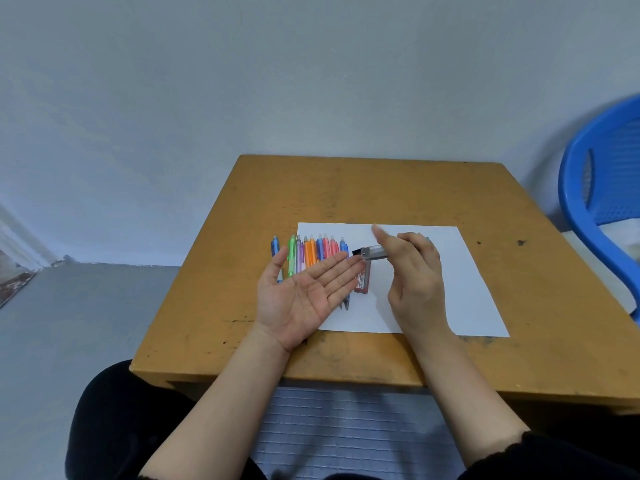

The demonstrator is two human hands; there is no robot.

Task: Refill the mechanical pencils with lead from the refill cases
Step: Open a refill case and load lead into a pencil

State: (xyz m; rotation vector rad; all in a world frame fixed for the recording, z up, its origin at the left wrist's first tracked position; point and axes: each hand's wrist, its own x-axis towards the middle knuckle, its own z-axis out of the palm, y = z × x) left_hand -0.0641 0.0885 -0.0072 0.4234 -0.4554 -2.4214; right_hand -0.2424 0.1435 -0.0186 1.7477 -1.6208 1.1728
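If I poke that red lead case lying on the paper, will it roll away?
Probably not. The red lead refill case looks flat-sided, so it would likely slide rather than roll. It lies on smooth white paper, so a poke may skid it easily. It looks small and made of thin plastic, so it is probably very light.

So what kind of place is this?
Probably a simple study spot, maybe a classroom or a home room: a worn wooden desk by a bare wall, a blue plastic chair beside it, and coloured mechanical pencils in a row on it.
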